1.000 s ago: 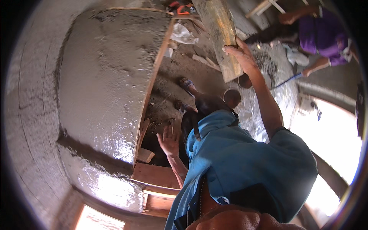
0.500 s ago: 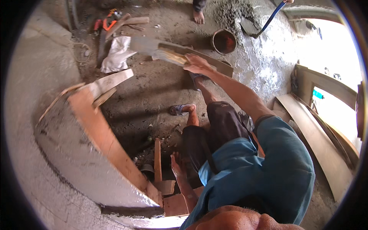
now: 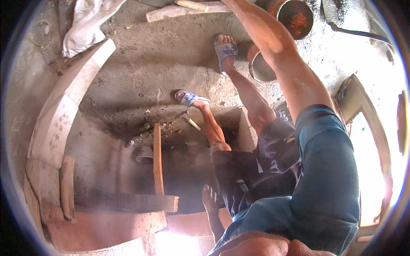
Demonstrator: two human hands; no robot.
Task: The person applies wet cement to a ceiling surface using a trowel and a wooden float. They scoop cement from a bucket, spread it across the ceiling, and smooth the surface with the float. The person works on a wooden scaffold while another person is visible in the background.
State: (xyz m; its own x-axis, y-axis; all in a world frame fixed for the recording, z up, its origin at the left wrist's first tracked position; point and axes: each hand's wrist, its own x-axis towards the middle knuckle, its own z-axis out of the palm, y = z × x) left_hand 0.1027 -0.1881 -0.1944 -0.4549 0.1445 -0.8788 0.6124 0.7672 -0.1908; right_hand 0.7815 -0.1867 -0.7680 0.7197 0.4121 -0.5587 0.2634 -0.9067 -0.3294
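Observation:
My left hand (image 3: 209, 198) hangs low near the centre, fingers stretched and apart, holding nothing. It is beside the wooden boards (image 3: 194, 224) along the lower edge. My right forearm (image 3: 273, 40) reaches up and away to the top edge, where the hand itself is cut off. Close to where that arm leaves the view lies a long flat wooden float (image 3: 164, 14), with a pale rounded handle (image 3: 192, 5) on top. Whether my right hand grips it cannot be seen.
Two buckets, one reddish inside (image 3: 294, 20) and one nearer (image 3: 261, 70), stand by my right arm. A curved wooden form (image 3: 62, 117) runs down the left. An upright stick (image 3: 157, 160), a small hammer (image 3: 191, 121) and a white sack (image 3: 87, 25) are around. Wet mortar glistens at right.
The view has shifted, so floor items sit elsewhere in it. My right hand and much of the float have passed out over the top edge. My left hand stays low with fingers apart.

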